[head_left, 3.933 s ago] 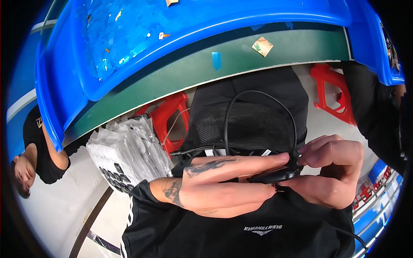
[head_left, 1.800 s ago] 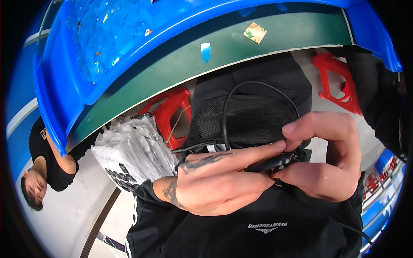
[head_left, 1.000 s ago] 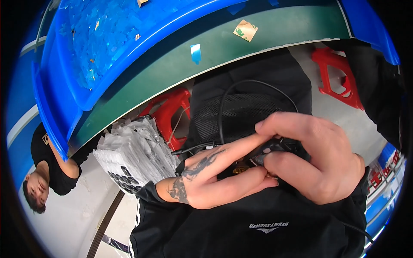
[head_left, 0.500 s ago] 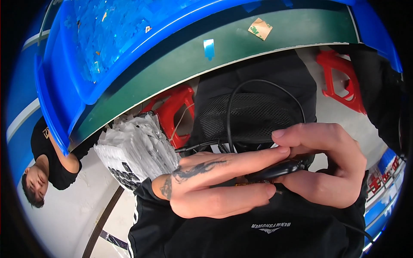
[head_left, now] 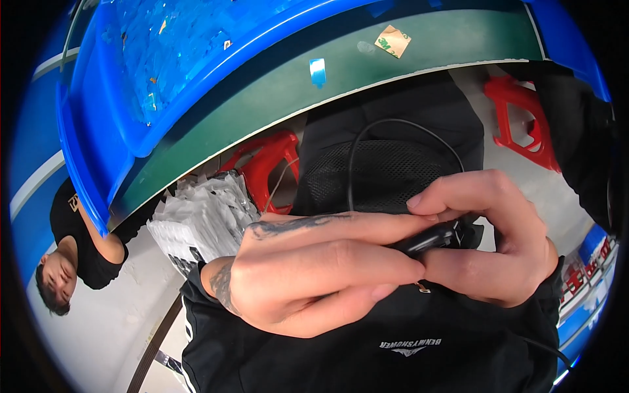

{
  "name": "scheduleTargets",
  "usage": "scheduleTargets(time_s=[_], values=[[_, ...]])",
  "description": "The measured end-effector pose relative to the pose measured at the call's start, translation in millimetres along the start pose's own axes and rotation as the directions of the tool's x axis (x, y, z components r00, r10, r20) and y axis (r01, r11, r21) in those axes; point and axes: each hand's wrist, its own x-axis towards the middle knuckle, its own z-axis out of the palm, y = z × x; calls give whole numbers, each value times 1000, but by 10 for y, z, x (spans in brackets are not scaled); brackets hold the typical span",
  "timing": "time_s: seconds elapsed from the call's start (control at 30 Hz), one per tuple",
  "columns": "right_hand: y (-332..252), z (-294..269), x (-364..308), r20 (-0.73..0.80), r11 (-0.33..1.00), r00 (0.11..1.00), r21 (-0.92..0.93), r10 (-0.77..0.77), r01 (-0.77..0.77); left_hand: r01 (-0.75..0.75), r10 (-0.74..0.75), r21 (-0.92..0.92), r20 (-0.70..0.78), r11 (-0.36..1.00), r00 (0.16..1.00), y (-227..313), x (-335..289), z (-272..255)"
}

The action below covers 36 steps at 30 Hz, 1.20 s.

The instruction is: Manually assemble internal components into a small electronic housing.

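A small glossy black object (head_left: 429, 241) lies between my two hands in front of my dark shirt; its kind I cannot make out because fingers cover most of it. My left hand (head_left: 321, 268), marked with a dark tattoo, is closed, its fingertips pressed against the object from the left. Curled around the other end, my right hand (head_left: 495, 242) pinches it with thumb and fingers. A tiny copper-coloured tab (head_left: 424, 289) pokes out just below the left fingertips. Behind the hands, a black cable (head_left: 406, 121) loops over black mesh fabric.
A green tabletop (head_left: 275, 98) carries a tan square sticker (head_left: 393, 42) and a small blue film strip (head_left: 318, 71). On it stands a blue tray (head_left: 134, 141) with many blue film scraps. White packets (head_left: 203, 216) and red stools (head_left: 268, 167) are beyond. Another person (head_left: 92, 242) is at left.
My left hand has turned and closed more over the black object, hiding more of it. Both hands have shifted slightly left, and the copper-coloured tab now sticks out below the fingers.
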Motion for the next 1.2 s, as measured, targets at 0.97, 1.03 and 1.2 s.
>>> scheduleTargets(time_s=[0.97,1.03,1.2], values=[[-19,127,-1,-155,1000,988,19,-10,13,-8,5,66,42,998,999,-10,-103,-73],[-45,116,2,-137,1000,990,6,23,-22,-9,7,53,41,999,999,-14,-109,-78],[15,141,4,-83,1000,996,-10,-22,21,41,-49,82,98,996,994,32,-62,-95]])
